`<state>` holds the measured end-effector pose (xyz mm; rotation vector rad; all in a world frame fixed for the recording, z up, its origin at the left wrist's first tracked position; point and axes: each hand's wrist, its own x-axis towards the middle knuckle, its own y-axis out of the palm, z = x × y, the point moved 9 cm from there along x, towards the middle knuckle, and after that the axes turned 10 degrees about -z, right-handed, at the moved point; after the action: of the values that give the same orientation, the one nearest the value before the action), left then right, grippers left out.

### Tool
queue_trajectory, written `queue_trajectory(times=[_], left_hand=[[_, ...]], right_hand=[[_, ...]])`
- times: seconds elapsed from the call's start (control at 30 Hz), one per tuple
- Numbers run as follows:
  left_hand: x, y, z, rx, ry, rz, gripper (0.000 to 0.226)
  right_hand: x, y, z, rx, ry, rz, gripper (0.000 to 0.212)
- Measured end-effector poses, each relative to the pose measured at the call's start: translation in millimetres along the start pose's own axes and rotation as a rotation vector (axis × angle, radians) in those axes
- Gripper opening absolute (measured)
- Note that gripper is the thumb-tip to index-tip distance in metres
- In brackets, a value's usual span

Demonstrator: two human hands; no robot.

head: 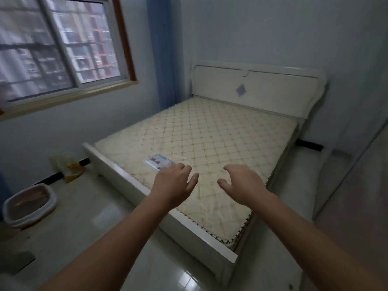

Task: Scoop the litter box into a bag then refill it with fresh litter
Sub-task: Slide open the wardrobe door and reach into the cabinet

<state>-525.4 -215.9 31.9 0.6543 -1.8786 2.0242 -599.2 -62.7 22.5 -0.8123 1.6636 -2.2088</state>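
Left hand (175,181) and right hand (241,182) (grip loose, empty) above bed (210,139); litter box (29,203) left.

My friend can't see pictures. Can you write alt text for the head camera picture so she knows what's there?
A person's empty left hand and right hand reach forward with open fingers above a bare quilted mattress on a white bed. A litter box sits on the tiled floor at far left, with a yellowish bag by the wall under a window.
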Motion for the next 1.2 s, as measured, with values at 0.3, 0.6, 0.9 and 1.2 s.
queue_trajectory(times=[0.3,0.6,0.9,1.2], left_hand=[[131.1,84.7,-100.2,-0.222,0.298,0.010,0.071],[192.7,114.2,-241.1,-0.348,0.527,0.023,0.074],[259.4,163.8,-317.1,-0.278,0.534,0.061,0.057],[323.0,208.8,-329.1,-0.266,0.452,0.108,0.054]], right_hand=[[25.1,-21.0,-133.5,-0.154,0.369,-0.051,0.046],[3.9,-47.5,-253.9,-0.193,0.613,-0.092,0.040],[46.6,-44.6,-361.6,-0.165,0.657,-0.119,0.043],[110.4,-30.2,-429.1,-0.057,0.666,-0.138,0.051]])
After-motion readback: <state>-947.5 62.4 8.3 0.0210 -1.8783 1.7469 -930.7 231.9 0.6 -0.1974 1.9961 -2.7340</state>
